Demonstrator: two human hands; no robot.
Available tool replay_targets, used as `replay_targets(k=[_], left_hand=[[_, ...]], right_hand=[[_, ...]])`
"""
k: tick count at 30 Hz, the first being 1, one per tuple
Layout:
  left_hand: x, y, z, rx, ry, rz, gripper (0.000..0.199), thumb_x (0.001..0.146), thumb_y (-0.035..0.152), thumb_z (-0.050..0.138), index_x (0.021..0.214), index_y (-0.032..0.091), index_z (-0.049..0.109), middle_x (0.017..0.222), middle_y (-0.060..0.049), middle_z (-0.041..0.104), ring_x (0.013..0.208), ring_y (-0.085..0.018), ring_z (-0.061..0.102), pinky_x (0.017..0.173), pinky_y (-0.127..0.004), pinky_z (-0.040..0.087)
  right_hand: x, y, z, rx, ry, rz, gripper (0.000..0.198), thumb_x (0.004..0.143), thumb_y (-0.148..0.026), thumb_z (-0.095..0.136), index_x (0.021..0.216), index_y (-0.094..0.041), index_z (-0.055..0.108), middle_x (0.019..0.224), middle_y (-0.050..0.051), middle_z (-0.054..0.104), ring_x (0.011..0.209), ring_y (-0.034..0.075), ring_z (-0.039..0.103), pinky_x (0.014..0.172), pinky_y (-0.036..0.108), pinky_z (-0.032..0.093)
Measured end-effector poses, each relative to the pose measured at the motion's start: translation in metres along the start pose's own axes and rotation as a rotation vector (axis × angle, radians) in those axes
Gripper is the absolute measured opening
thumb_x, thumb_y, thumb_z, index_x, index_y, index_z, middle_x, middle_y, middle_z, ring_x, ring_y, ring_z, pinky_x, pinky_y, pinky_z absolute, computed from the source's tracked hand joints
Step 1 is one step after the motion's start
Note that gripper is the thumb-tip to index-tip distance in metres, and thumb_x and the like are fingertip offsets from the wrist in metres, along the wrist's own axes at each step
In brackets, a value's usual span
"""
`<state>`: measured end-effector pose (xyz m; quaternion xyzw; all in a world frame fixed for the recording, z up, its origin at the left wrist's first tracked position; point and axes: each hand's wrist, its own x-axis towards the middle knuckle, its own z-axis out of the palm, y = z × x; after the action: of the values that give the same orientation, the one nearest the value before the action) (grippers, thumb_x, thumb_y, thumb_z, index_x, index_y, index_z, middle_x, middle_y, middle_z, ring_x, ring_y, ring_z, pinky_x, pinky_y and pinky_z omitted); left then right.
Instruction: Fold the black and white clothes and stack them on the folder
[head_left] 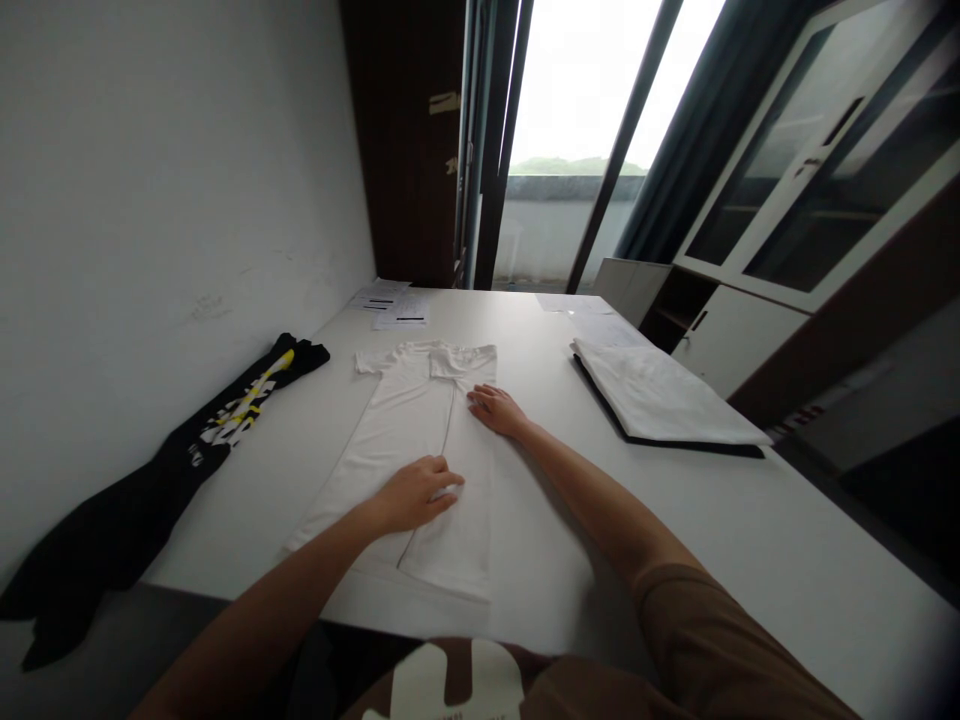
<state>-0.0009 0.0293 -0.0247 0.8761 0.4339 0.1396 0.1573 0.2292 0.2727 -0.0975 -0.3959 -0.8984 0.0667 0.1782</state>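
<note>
A white short-sleeved T-shirt [375, 450] lies on the white table, its right side folded over lengthwise toward the middle. The folded sleeve [463, 362] points left at the shirt's far end. My left hand [420, 492] rests on the lower middle of the shirt, across the edge of the folded panel, fingers a little bent and the thumb apart. Farther up, my right hand [495, 408] lies flat on the folded panel near its right edge, just below the sleeve. Neither hand grips the cloth.
Along the left edge of the table [540, 560] lies a black garment [180, 470] with a yellow and white print, partly hanging over. Folded white cloth [660, 390] sits on a black piece at right. Printed papers [401, 308] lie at the far end, near a wall and cabinets [795, 180].
</note>
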Motion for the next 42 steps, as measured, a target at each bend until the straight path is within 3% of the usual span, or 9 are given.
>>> replay_targets(k=[42], left_hand=[[-0.0006,-0.0005,0.0008,-0.011,0.007,0.0,0.032,0.102,0.031,0.056,0.131,0.025,0.067,0.112,-0.006,0.063,0.107,-0.022,0.06,0.096,-0.034,0.048]], right_hand=[[0.0,0.0014,0.0022,-0.012,0.01,-0.01,0.047,0.103,-0.043,0.055,0.146,-0.027,0.06,0.155,0.007,0.051,0.147,0.027,0.041,0.123,0.043,0.031]])
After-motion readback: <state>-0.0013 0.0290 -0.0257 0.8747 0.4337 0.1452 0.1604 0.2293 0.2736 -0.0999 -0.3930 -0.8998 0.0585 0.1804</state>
